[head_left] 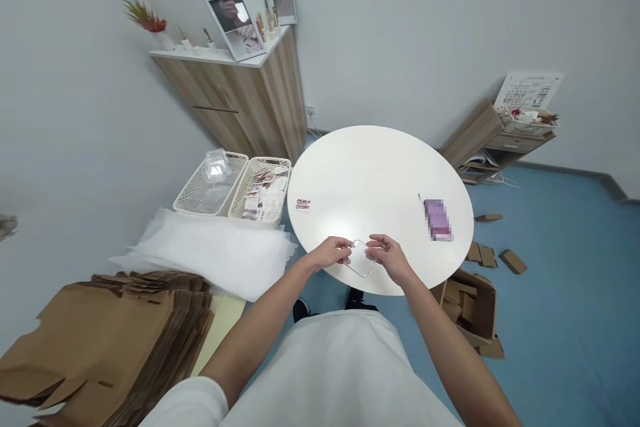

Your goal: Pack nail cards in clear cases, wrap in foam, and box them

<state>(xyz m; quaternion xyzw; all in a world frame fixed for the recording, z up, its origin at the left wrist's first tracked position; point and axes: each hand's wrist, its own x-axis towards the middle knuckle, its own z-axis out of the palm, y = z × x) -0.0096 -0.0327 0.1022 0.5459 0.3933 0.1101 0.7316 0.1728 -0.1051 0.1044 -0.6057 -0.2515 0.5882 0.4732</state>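
Observation:
Over the near edge of the round white table, my left hand (336, 251) and my right hand (386, 255) hold a small clear plastic case (361, 261) between them. Thumb and fingers of each hand pinch it, left hand at its left side and right hand at its upper right. The case is see-through with a bright rounded outline; whether anything lies inside I cannot make out. To the left on the tabletop is a small card with dark red patches (303, 205). A purple, pixelated flat object (439, 219) lies toward the right side.
The round table (370, 153) stands before me. Left of it are a basket of clear plastic boxes (186, 201), a basket of printed cards (235, 208), white sheets (215, 250) and stacked flat brown cardboard (100, 333). An open carton (487, 307) sits on the floor at right.

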